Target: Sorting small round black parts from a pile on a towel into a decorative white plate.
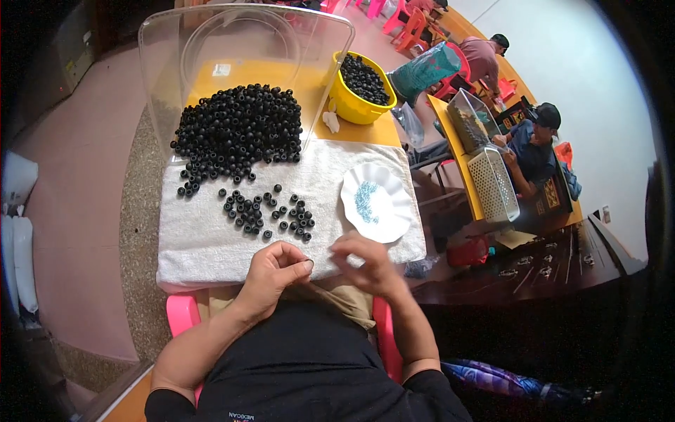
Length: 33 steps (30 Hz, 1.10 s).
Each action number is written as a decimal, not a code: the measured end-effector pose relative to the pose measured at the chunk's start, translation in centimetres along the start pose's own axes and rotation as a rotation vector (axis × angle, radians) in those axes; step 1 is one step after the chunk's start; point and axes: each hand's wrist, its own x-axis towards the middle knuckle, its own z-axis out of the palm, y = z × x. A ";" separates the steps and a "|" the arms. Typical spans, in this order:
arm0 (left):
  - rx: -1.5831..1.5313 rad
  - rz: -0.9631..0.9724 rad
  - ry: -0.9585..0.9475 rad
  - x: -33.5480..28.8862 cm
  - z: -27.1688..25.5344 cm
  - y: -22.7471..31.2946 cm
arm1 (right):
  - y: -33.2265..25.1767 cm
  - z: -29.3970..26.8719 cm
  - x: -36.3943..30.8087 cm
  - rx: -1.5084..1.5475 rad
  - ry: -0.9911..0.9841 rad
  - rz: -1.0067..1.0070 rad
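Note:
My left hand (273, 276) is closed in a pinch at the towel's near edge. A small dark spot, apparently one black bead, shows at its thumb and fingertip, mostly covered. To the right, my right hand (365, 264) hovers below the white plate, its fingers curled and smeared by motion; whether they hold anything is unclear. On this scalloped white plate (396, 222) lies a scatter of tiny light-blue pieces (366, 202). A loose group of round black beads (247, 213) with holes sits on the towel beyond my hands. Farther back, a large heap of black beads (239, 126) spills from a clear plastic bin (246, 32).
A white towel (190, 243) covers the near tabletop. Behind the plate stands a yellow tub (355, 111) of black beads, with a crumpled white scrap (330, 122) beside it. At right, a person (531, 151) sits by a white perforated basket (494, 184); another person (481, 63) bends farther back.

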 end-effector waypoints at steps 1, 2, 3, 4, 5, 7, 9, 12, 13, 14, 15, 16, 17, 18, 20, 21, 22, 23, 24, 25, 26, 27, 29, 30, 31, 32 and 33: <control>-0.003 -0.001 0.003 0.0 0.0 -0.1 | 0.3 -1.1 -0.1 -0.027 0.060 0.071; 0.000 0.007 -0.006 0.0 0.0 -0.1 | 0.7 -2.5 -0.1 -0.156 0.093 0.151; 0.002 0.015 -0.015 0.0 0.0 -0.2 | 2.2 -3.9 0.0 -0.255 0.129 0.138; 0.001 0.015 -0.012 0.1 0.0 -0.4 | 3.2 -5.0 0.3 -0.405 0.166 0.163; 0.011 0.016 -0.020 0.1 -0.1 -0.5 | 4.3 -5.9 0.1 -0.441 0.177 0.283; 0.021 0.016 -0.027 0.2 -0.1 -0.6 | 5.4 -7.3 -0.1 -0.606 0.093 0.363; 0.008 0.017 -0.022 0.3 -0.1 -0.7 | 5.7 -7.9 0.1 -0.637 0.063 0.355; 0.005 0.004 -0.021 0.3 -0.1 -0.9 | 6.0 -7.6 0.3 -0.675 0.000 0.391; 0.005 0.004 -0.020 0.2 -0.1 -0.9 | 6.1 -7.5 0.4 -0.682 -0.036 0.429; 0.003 0.000 -0.017 0.2 -0.1 -0.9 | 6.2 -7.4 0.5 -0.681 -0.037 0.429; 0.001 -0.004 -0.015 0.2 -0.1 -0.9 | 6.4 -7.3 0.5 -0.671 -0.030 0.429; 0.000 -0.003 -0.015 0.2 -0.1 -0.9 | 6.5 -7.3 0.5 -0.663 -0.023 0.429; 0.008 -0.005 -0.017 0.2 -0.1 -1.0 | 6.6 -7.3 0.5 -0.664 -0.023 0.429; 0.015 -0.006 -0.019 0.2 -0.1 -1.0 | 6.6 -7.3 0.6 -0.671 -0.036 0.444; 0.010 -0.006 -0.024 0.2 -0.1 -1.1 | 6.7 -7.4 0.6 -0.679 -0.049 0.457; 0.006 -0.007 -0.029 0.2 -0.1 -1.1 | 6.8 -7.5 0.6 -0.690 -0.056 0.452; 0.006 -0.006 -0.029 0.2 -0.1 -1.1 | 6.9 -7.6 0.5 -0.700 -0.063 0.447; -0.001 -0.010 -0.029 0.2 -0.1 -1.0 | 7.0 -7.6 0.5 -0.700 -0.064 0.446; -0.008 -0.014 -0.029 0.1 0.0 -1.0 | 7.0 -7.6 0.4 -0.697 -0.054 0.416; -0.009 -0.014 -0.028 0.1 -0.1 -1.0 | 7.0 -7.5 0.4 -0.693 -0.045 0.385; -0.009 -0.014 -0.030 0.1 -0.1 -1.0 | 6.9 -7.5 0.4 -0.692 -0.046 0.384; -0.010 -0.014 -0.031 0.1 -0.1 -1.0 | 6.8 -7.5 0.5 -0.669 -0.039 0.377; -0.010 -0.014 -0.030 0.2 -0.1 -1.0 | 6.7 -7.5 0.6 -0.647 -0.032 0.370; -0.010 -0.014 -0.029 0.2 -0.1 -1.0 | 6.6 -7.4 0.6 -0.599 -0.007 0.387; -0.010 -0.014 -0.029 0.2 -0.1 -1.0 | 6.6 -7.4 0.7 -0.551 0.017 0.404; -0.006 -0.017 -0.025 0.2 0.0 -0.9 | 6.8 -7.4 0.6 -0.551 0.018 0.405; -0.003 -0.019 -0.020 0.2 0.0 -0.9 | 7.0 -7.3 0.5 -0.532 0.043 0.388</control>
